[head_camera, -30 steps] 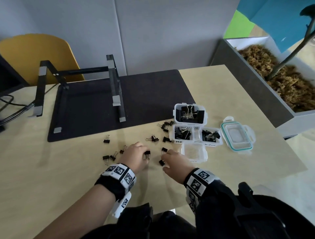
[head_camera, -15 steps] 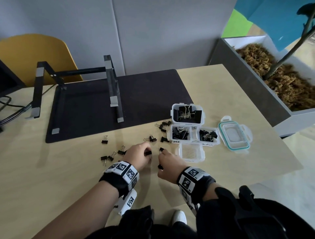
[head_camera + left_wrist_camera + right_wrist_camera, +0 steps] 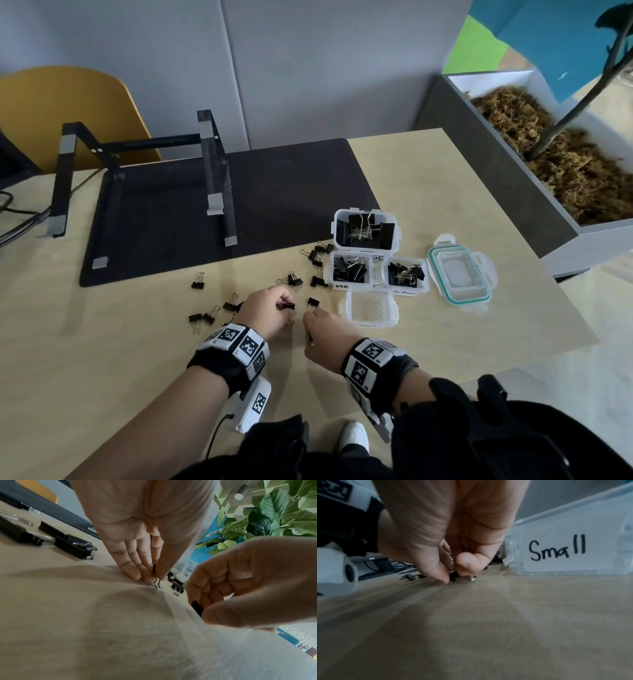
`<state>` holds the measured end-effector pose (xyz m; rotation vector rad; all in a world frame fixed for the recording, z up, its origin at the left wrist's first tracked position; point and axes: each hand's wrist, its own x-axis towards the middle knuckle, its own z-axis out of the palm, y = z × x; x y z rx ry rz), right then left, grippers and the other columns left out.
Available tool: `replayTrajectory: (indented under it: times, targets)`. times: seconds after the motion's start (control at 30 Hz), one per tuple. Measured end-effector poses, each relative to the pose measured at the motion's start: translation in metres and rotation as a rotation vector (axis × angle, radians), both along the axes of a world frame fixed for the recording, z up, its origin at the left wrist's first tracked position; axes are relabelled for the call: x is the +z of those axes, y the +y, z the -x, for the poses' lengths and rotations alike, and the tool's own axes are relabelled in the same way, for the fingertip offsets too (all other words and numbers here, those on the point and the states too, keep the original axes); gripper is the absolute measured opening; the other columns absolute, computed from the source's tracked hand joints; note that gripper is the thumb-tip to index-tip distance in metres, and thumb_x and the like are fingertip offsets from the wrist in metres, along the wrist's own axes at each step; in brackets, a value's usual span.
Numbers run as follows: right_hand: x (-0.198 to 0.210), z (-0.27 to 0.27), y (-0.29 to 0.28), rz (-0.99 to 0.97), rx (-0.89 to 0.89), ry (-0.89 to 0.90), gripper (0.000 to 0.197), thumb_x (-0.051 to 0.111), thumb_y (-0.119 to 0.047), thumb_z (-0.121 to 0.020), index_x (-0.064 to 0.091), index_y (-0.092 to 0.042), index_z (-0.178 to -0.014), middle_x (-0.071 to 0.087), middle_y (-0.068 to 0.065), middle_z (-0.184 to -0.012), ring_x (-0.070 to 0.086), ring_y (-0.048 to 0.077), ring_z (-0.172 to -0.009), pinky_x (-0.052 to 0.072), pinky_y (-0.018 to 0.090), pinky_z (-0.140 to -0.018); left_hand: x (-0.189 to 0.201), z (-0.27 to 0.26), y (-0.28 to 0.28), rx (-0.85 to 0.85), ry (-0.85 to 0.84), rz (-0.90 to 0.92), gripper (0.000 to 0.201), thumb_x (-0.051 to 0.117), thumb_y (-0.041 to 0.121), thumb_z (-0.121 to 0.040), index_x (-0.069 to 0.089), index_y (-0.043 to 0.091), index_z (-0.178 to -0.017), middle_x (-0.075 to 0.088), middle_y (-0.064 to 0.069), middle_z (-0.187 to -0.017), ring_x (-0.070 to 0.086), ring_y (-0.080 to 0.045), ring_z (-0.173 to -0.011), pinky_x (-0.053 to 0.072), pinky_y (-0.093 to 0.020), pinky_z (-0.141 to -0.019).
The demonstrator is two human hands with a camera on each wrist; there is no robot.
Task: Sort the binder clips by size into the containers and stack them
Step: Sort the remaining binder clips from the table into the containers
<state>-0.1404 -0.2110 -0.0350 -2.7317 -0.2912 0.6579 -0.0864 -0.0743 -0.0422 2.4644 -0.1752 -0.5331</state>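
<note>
Both hands are down low over the table [image 3: 102, 359]: left hand [image 3: 265, 310] pinches a small black clip [image 3: 288, 306], right hand [image 3: 325, 332] pinches another small clip [image 3: 312, 303] by its wire handles. The empty "Small" container [image 3: 371, 306] sits just right of them

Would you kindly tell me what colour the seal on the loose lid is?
Teal green, on the clear lid; the head view shows it best.

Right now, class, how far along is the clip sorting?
Done: three tubs hold clips, the large tub and two medium ones. In hand: the left hand and the right hand each pinch a small clip. Left: the "Small" tub looks empty, loose clips lie on the table, the lid is off, and nothing is stacked.
</note>
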Motion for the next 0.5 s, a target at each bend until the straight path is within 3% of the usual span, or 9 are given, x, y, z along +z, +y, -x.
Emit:
replayTrajectory:
  times: [0.1, 0.3, 0.5]
  targets:
    - [0.011, -0.003, -0.006, -0.059, -0.076, -0.018, 0.024, 0.051, -0.016, -0.084, 0.052, -0.006, -0.105, 0.054, 0.012, -0.11, 0.055, 0.029, -0.089, 0.042, 0.031, -0.067, 0.003, -0.001, -0.002, 0.006, 0.001, 0.012, 0.01, 0.063, 0.015, -0.081, 0.064, 0.025, -0.083, 0.06, 0.011, -0.076, 0.057, -0.012, -0.078, 0.042, -0.019, -0.064]
    - [0.033, -0.015, -0.038, -0.11, -0.249, -0.111, 0.018, 0.055, -0.022, -0.082, 0.055, -0.011, -0.097, 0.055, 0.004, -0.099, 0.051, 0.02, -0.079, 0.042, 0.027, -0.064, 0.01, -0.002, -0.011, 0.024, 0.036, 0.078, 0.01, 0.063, 0.013, -0.081, 0.066, 0.022, -0.083, 0.065, 0.006, -0.082, 0.063, -0.015, -0.084, 0.051, -0.027, -0.079]
    - [0.04, -0.015, -0.074, -0.017, -0.299, -0.102, 0.014, 0.056, -0.02, -0.081, 0.054, -0.014, -0.094, 0.056, 0.002, -0.096, 0.051, 0.019, -0.082, 0.039, 0.025, -0.067, 0.023, -0.006, -0.027, -0.032, -0.069, 0.117, 0.013, 0.061, 0.012, -0.084, 0.069, 0.017, -0.092, 0.064, 0.006, -0.086, 0.058, -0.013, -0.082, 0.046, -0.021, -0.078]
